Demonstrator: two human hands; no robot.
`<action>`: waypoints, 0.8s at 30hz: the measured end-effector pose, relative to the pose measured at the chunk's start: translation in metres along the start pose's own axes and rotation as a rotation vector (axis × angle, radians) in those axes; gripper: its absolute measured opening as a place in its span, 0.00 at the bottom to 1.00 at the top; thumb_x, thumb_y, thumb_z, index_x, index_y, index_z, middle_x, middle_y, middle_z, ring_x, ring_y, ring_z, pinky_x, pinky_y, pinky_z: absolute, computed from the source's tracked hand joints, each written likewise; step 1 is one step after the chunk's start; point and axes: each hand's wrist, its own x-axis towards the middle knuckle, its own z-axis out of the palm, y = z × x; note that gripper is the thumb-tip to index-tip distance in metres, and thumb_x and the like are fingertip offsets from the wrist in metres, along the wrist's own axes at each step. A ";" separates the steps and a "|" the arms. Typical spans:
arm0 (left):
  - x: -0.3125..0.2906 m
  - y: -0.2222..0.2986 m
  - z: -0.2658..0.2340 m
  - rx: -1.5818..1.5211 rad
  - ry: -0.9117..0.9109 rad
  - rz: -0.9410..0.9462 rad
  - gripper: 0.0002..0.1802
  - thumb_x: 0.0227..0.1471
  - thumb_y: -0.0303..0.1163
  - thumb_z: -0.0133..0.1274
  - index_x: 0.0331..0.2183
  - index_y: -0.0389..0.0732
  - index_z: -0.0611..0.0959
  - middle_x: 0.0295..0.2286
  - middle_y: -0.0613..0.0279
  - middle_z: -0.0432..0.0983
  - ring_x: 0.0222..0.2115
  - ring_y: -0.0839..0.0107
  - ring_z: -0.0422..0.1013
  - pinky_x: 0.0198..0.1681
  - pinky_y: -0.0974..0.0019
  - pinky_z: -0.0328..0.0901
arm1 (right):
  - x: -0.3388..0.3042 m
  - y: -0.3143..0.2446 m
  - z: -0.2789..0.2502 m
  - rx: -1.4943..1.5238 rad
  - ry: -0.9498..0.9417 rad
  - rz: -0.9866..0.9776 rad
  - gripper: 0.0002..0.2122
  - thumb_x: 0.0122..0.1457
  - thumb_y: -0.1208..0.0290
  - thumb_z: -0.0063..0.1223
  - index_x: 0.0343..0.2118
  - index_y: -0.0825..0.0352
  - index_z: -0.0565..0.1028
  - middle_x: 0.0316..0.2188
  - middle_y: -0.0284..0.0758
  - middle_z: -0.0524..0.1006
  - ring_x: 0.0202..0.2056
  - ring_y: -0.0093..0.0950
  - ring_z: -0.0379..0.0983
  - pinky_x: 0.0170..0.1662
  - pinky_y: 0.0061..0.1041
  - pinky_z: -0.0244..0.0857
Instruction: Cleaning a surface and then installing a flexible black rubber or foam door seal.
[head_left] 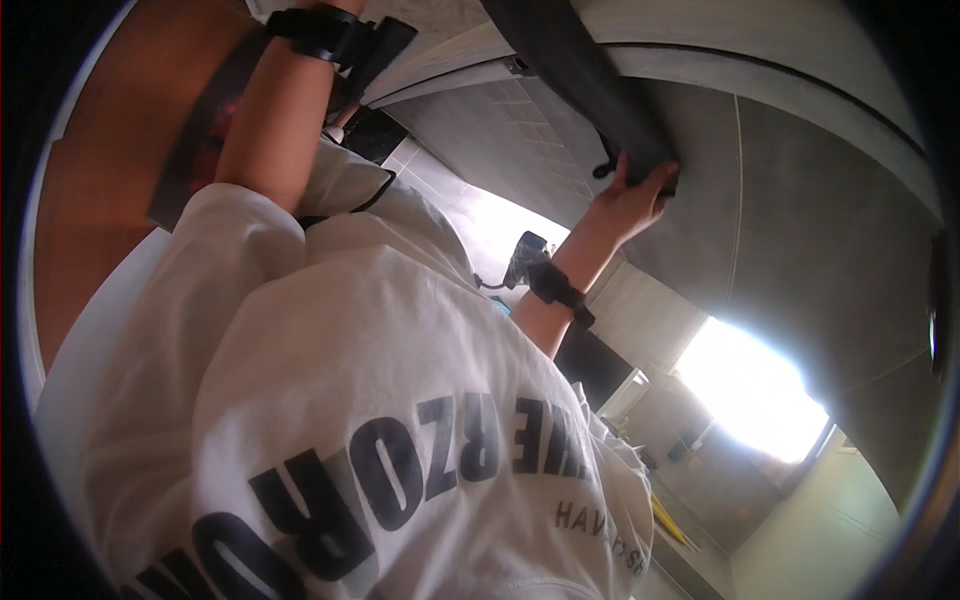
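Between 9 and 10 o'clock, a flat, orange-brown, wood-toned panel (90,230). At 10 o'clock, the bare left forearm (275,135), directed upward from a loose, dark-printed white fabric shirt (340,330); at 11 o'clock, around the wrist, a broad black strap (318,33) with a dark elongated device (388,45) alongside. Left hand beyond the upper rim; impossible to tell its grip. At 1 o'clock, a long, matte, dark-grey bar (590,80), material uncertain, slanting down and rightward from the upper edge, with a small black hook-like projection (603,168) near its lower end. Just off centre toward 3 o'clock, a black wristband (562,288) with a box-shaped attachment (527,258). At 2 o'clock, the right hand (640,200), clamped on the bar's lower end. Behind, a grey tiled surface (800,250); between 3 and 4 o'clock, a glaring white rectangular opening (755,390), probably a window. Step in hand, judging by posture: supporting the bar by its lower end. For any onward move, advisable: a firm right-hand hold and attention to the unseen upper end.
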 end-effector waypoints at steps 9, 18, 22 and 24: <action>-0.026 -0.012 -0.037 0.224 0.272 -0.200 0.10 0.44 0.28 0.52 0.27 0.30 0.73 0.18 0.55 0.72 0.20 0.67 0.70 0.26 0.66 0.63 | -0.020 0.017 0.033 0.130 -0.315 0.167 0.21 0.53 0.66 0.51 0.46 0.72 0.62 0.44 0.42 0.65 0.44 0.32 0.63 0.42 0.34 0.68; 0.015 0.006 0.020 0.128 -0.028 0.052 0.11 0.41 0.29 0.52 0.30 0.32 0.74 0.21 0.55 0.72 0.24 0.70 0.67 0.29 0.66 0.62 | 0.002 0.027 -0.033 0.126 0.045 0.135 0.23 0.53 0.61 0.50 0.47 0.72 0.63 0.46 0.43 0.63 0.47 0.34 0.61 0.39 0.27 0.71; 0.013 0.024 0.007 0.171 -0.058 -0.080 0.12 0.40 0.29 0.52 0.30 0.31 0.75 0.22 0.53 0.73 0.24 0.68 0.67 0.30 0.65 0.62 | -0.001 0.027 -0.021 0.158 0.073 0.138 0.22 0.54 0.62 0.48 0.47 0.73 0.62 0.46 0.43 0.63 0.46 0.33 0.61 0.41 0.27 0.69; 0.007 0.019 0.005 0.158 0.064 -0.022 0.11 0.41 0.29 0.53 0.29 0.31 0.75 0.21 0.53 0.72 0.23 0.69 0.67 0.29 0.65 0.61 | -0.004 0.023 -0.011 0.161 -0.003 0.169 0.22 0.55 0.62 0.48 0.47 0.72 0.62 0.47 0.42 0.62 0.46 0.32 0.61 0.43 0.29 0.68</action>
